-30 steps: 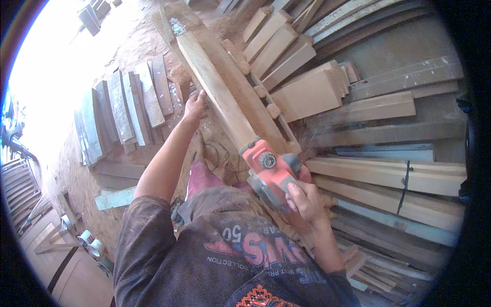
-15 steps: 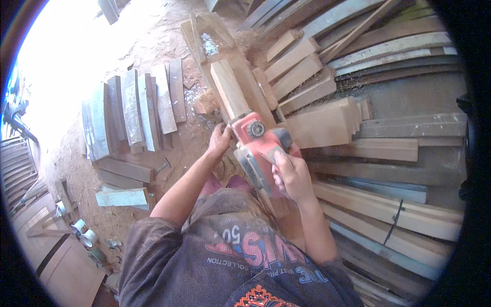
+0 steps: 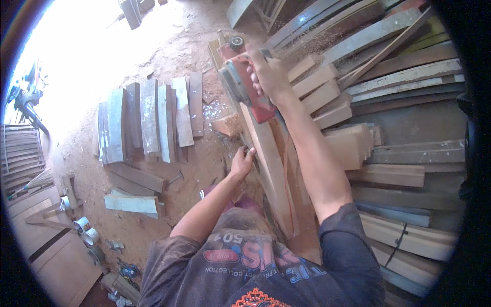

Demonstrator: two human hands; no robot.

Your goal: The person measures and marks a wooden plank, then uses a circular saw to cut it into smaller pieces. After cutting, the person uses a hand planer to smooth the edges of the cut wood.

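My right hand (image 3: 268, 74) is wrapped round the handle of a red and grey electric hand planer (image 3: 240, 79) with a black front knob. The planer rests at the far end of a long, pale wooden board (image 3: 267, 166), with its cord trailing back along the board. Beside the board's left edge, my left hand (image 3: 242, 162) is closed, thumb and curled fingers against the edge; part of its grip is hidden. A short wood block (image 3: 227, 124) with a rough end sits just beyond that hand.
Several planks (image 3: 148, 117) lie side by side on the dirt floor to the left, with a hammer (image 3: 175, 178) near them. Stacked timber (image 3: 399, 174) fills the right side. White mugs (image 3: 82, 224) stand at lower left. Wood shavings lie about the work.
My right hand has pushed the planer forward to the board's far end, uncovering the nearer surface. My left hand is no longer beside the planer's front. The view has shifted slightly.
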